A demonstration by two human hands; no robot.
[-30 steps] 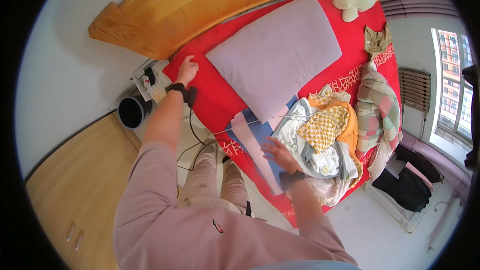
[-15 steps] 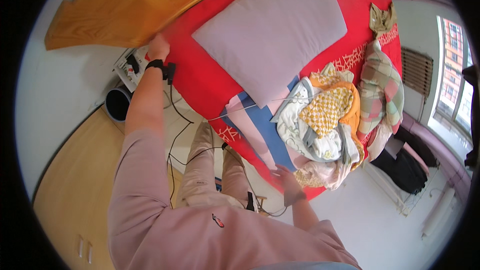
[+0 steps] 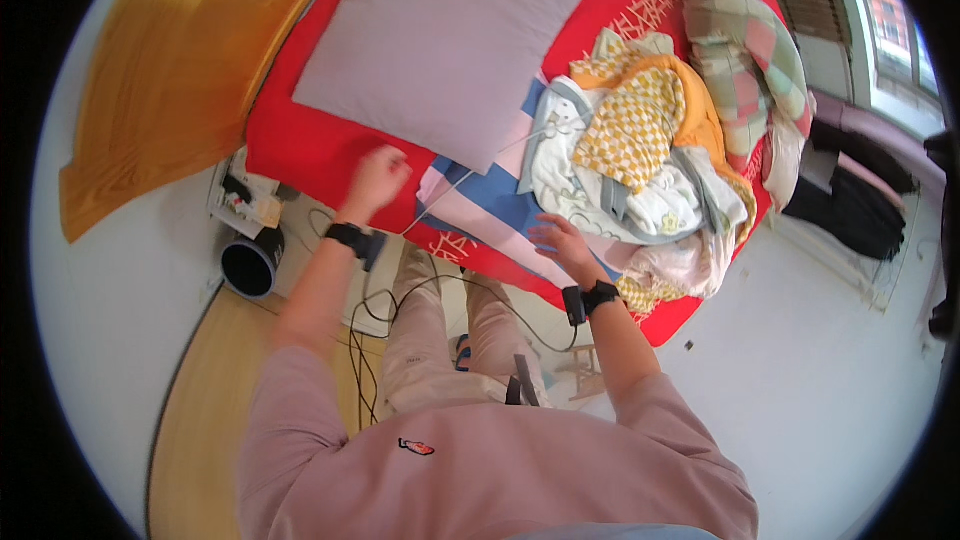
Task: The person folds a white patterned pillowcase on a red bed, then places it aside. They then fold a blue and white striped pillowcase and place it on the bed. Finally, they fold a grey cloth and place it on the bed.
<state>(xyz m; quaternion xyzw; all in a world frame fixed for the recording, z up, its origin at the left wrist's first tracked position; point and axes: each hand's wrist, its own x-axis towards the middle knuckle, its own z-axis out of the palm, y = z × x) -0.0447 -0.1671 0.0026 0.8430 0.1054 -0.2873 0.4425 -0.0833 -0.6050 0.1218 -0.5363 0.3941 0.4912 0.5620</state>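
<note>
My left hand [image 3: 378,180] is over the red bedsheet [image 3: 320,150], just left of a grey-mauve pillow [image 3: 450,40]. Its fingers are loosely bent, slightly blurred, with nothing visible in them. My right hand [image 3: 565,246] is open, fingers spread, above the pink-and-blue striped cloth [image 3: 490,215] at the bed's near edge. Beside that hand lies a heap of crumpled bedding: a white printed cloth [image 3: 570,165], a yellow-and-white checked cloth [image 3: 635,130] and an orange piece [image 3: 690,110]. A thin pale cord [image 3: 440,202] crosses the striped cloth.
A wooden headboard [image 3: 190,70] borders the bed at left, with a dark bin [image 3: 250,268] below it. A plaid quilt [image 3: 730,40] lies at the far right. Black cables [image 3: 375,360] hang near my legs. Dark clothes [image 3: 850,205] hang on a rack to the right.
My left hand has left the sheet's corner by the headboard and come right, toward the pillow. My right hand has lifted off the striped cloth's edge. The view has shifted.
</note>
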